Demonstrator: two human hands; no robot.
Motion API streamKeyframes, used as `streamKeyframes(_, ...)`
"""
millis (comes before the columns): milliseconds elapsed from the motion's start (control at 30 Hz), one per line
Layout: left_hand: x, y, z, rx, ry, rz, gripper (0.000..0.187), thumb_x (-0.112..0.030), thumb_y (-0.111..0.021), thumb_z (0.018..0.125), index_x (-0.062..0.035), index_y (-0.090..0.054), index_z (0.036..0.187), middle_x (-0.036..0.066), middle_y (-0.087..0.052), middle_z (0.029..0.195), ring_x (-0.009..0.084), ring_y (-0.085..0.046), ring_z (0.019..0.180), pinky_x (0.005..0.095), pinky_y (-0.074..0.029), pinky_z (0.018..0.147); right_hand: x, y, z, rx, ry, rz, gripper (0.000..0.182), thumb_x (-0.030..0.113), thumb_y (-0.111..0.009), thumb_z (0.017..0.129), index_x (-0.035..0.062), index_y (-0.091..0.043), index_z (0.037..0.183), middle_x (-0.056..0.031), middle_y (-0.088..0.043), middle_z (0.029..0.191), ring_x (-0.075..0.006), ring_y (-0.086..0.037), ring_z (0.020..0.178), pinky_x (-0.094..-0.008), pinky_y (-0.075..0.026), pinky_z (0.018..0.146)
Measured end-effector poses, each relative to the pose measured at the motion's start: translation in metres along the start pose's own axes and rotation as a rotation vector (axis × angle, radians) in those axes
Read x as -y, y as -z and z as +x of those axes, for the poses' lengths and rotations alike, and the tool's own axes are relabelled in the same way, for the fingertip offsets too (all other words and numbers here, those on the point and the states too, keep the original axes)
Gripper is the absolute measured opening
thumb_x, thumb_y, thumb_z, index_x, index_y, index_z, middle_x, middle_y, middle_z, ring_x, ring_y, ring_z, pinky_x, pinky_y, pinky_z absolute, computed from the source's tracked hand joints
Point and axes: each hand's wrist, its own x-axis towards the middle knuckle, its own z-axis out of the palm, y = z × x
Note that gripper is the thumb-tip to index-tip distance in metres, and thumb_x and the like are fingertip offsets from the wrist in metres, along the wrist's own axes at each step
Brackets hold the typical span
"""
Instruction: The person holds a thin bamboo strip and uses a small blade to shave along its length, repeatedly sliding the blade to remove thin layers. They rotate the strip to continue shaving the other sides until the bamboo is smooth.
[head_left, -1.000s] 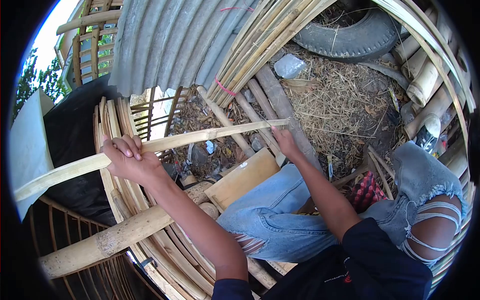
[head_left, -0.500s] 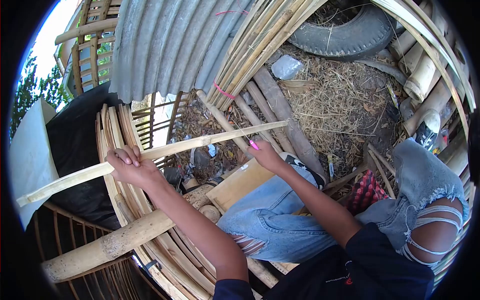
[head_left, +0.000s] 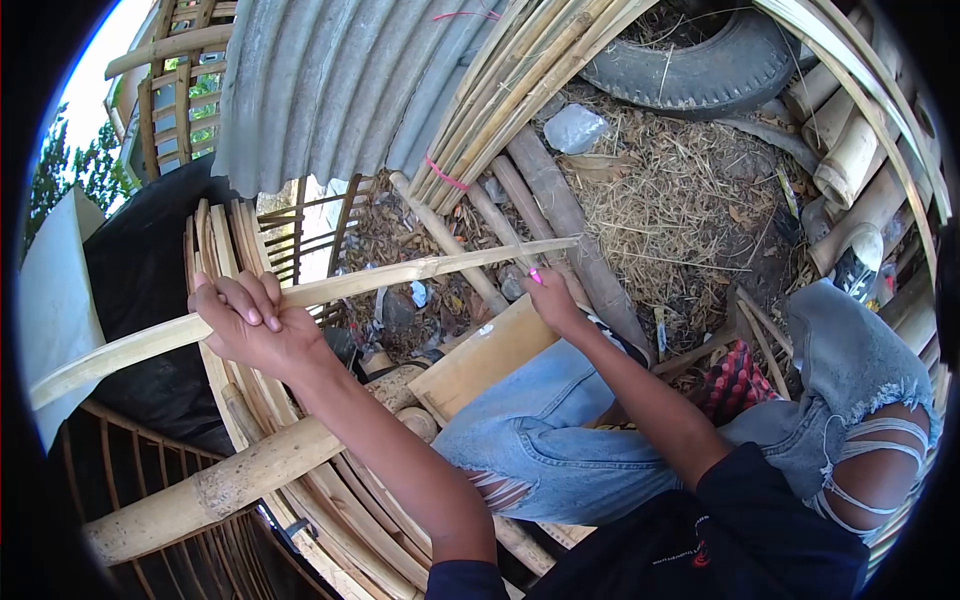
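Observation:
My left hand (head_left: 258,325) is closed around a long split bamboo strip (head_left: 350,286), which runs from the lower left up to the right. Its narrow far end reaches over the weathered planks near the middle of the view. In my closed right hand (head_left: 556,302) is a knife with a pink handle (head_left: 537,275). The thin blade is hard to make out against the ground and overlaps the strip close to its far end. Below the strip, a flat wooden board (head_left: 490,350) leans by my leg.
A thick bamboo pole (head_left: 250,475) crosses the lower left over a stack of split strips (head_left: 345,505). A tied bundle of strips (head_left: 510,95) lies beside corrugated metal sheeting (head_left: 310,90). Farther off are a tyre (head_left: 690,75), dry straw (head_left: 650,215) and cut bamboo poles (head_left: 850,165).
My right hand has moved right and slightly up with the knife, closer to the strip's far end. My left hand has shifted a little left, still holding the strip.

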Motion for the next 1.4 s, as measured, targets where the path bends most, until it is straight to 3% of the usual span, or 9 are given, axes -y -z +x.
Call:
streamKeyframes(267, 0.000, 0.005, -0.001, 0.006, -0.019, -0.011, 0.019, -0.009, -0.047, 0.089, -0.0059, -0.045, 0.070, -0.004, -0.027, 0.042, 0.0021, -0.021, 0.033, 0.0173, -0.016, 0.032, -0.012, 0.007, 0.033, -0.332, -0.249, -0.204, 0.028, 0.019, -0.048, 0.079, -0.0061, -0.052, 0.066, -0.0202, -0.055, 0.061, -0.0341, -0.051, 0.057, -0.0431, -0.040, 0.058)
streamKeyframes(433, 0.002, 0.005, 0.003, -0.018, 0.004, -0.015, 0.021, -0.008, -0.046, 0.089, -0.0076, -0.042, 0.068, -0.003, -0.028, 0.042, 0.0023, -0.021, 0.033, 0.0174, -0.016, 0.032, 0.079, -0.005, -0.011, 0.120, 0.082, -0.087, 0.030, 0.020, -0.048, 0.079, -0.0075, -0.057, 0.078, -0.0283, -0.055, 0.070, -0.0423, -0.058, 0.074, -0.0458, -0.042, 0.062)
streamKeyframes(667, 0.002, 0.006, 0.003, 0.003, -0.019, -0.001, 0.024, -0.009, -0.047, 0.089, -0.0086, -0.039, 0.066, -0.003, -0.028, 0.041, 0.0027, -0.020, 0.033, 0.0188, -0.016, 0.032, -0.096, 0.042, 0.037, -0.250, -0.282, -0.336, 0.032, 0.023, -0.049, 0.079, -0.0080, -0.058, 0.080, -0.0309, -0.055, 0.076, -0.0419, -0.058, 0.078, -0.0467, -0.041, 0.065)
streamKeyframes(933, 0.004, 0.012, 0.006, -0.067, 0.005, 0.009, 0.020, -0.009, -0.047, 0.089, -0.0066, -0.043, 0.069, -0.003, -0.028, 0.042, 0.0025, -0.021, 0.033, 0.0181, -0.016, 0.033, -0.004, 0.015, 0.008, 0.075, -0.133, -0.172, 0.032, 0.022, -0.048, 0.078, -0.0074, -0.060, 0.082, -0.0280, -0.059, 0.082, -0.0406, -0.058, 0.088, -0.0443, -0.045, 0.074)
streamKeyframes(1000, 0.005, 0.018, 0.007, -0.075, -0.005, 0.015, 0.020, -0.009, -0.047, 0.088, -0.0073, -0.042, 0.068, -0.003, -0.028, 0.042, 0.0024, -0.021, 0.033, 0.0181, -0.016, 0.032, -0.054, 0.018, 0.022, -0.276, -0.436, -0.240, 0.031, 0.021, -0.048, 0.077, -0.0068, -0.060, 0.084, -0.0294, -0.058, 0.080, -0.0394, -0.059, 0.086, -0.0445, -0.044, 0.072)
streamKeyframes(1100, 0.005, 0.019, 0.007, -0.040, 0.001, -0.039, 0.021, -0.009, -0.048, 0.088, -0.0072, -0.042, 0.067, -0.003, -0.028, 0.041, 0.0025, -0.021, 0.032, 0.0177, -0.016, 0.031, -0.144, 0.040, 0.051, -0.060, 0.121, -0.891, 0.030, 0.021, -0.050, 0.077, -0.0080, -0.057, 0.080, -0.0276, -0.053, 0.065, -0.0324, -0.059, 0.066, -0.0434, -0.041, 0.062)
streamKeyframes(1200, 0.003, 0.014, 0.006, -0.048, 0.018, -0.011, 0.023, -0.009, -0.048, 0.088, -0.0080, -0.040, 0.066, -0.003, -0.028, 0.042, 0.0026, -0.021, 0.032, 0.0180, -0.016, 0.031, -0.062, 0.032, 0.036, -0.057, -0.251, -0.206, 0.032, 0.022, -0.046, 0.078, -0.0044, -0.061, 0.089, -0.0270, -0.059, 0.082, -0.0422, -0.057, 0.090, -0.0456, -0.044, 0.077)
streamKeyframes(1333, 0.005, 0.015, 0.009, -0.024, 0.012, -0.009, 0.026, -0.009, -0.046, 0.088, -0.0094, -0.037, 0.064, -0.003, -0.028, 0.042, 0.0032, -0.021, 0.033, 0.0186, -0.016, 0.031, -0.067, 0.021, 0.011, -0.053, -0.278, -0.135, 0.033, 0.022, -0.045, 0.079, -0.0042, -0.061, 0.091, -0.0287, -0.058, 0.085, -0.0429, -0.056, 0.092, -0.0466, -0.044, 0.078)
streamKeyframes(1400, 0.003, 0.010, 0.009, -0.003, 0.022, -0.037, 0.027, -0.009, -0.046, 0.088, -0.0098, -0.037, 0.063, -0.003, -0.027, 0.042, 0.0034, -0.020, 0.033, 0.0186, -0.017, 0.032, -0.112, 0.041, 0.028, 0.061, -0.214, -0.700, 0.033, 0.022, -0.044, 0.079, -0.0052, -0.059, 0.091, -0.0313, -0.056, 0.086, -0.0429, -0.055, 0.093, -0.0474, -0.043, 0.077)
